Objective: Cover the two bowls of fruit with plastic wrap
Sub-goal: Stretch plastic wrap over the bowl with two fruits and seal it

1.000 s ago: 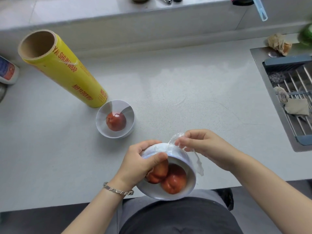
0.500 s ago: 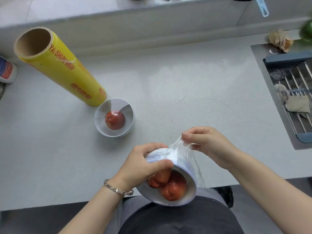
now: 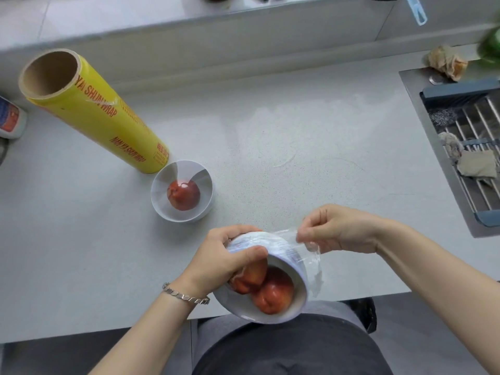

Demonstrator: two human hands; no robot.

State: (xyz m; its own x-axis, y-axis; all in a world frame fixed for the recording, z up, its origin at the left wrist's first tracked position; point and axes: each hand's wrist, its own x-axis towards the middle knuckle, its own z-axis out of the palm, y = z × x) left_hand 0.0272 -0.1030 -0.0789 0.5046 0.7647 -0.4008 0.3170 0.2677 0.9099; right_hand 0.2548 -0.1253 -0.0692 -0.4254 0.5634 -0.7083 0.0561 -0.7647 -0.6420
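Two white bowls of red fruit were in play. Far left on the pale speckled worktop point(image 3: 311, 125) lay the yellow roll of plastic wrap point(image 3: 92, 112), its long axis running from far left to near right, its near end just beside the small white bowl holding one red fruit point(image 3: 181, 194), which looked already filmed over. Nearer, the left hand point(image 3: 224, 255) gripped the tilted white bowl of two red fruits point(image 3: 270, 288), fingers closed round its base and thumb over the rim. Rightward, the right hand point(image 3: 341, 228) pinched the loose clear film point(image 3: 311, 255) between thumb and fingertips, just beside the bowl's right wall. I judged pressing it down leftward onto that wall came next.
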